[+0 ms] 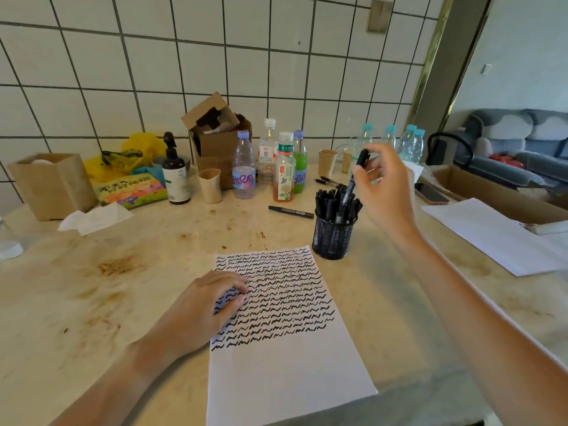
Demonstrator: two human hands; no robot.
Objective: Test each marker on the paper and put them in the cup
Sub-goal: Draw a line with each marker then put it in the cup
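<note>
Now the right hand [388,192] pinches a marker [356,176] above the cup [333,238] to drop it in; the left hand [212,305], fingers relaxed, steadies the paper [285,364] beside the cup.

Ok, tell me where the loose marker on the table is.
In the head view, the loose marker lies flat on the table, left of the mesh cup, in front of the tea bottle.

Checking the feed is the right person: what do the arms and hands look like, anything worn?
Two bare forearms come in from the bottom edge. No sleeves, gloves, watch or rings show on the left hand or the right hand. Nails look short and unpainted.
</note>
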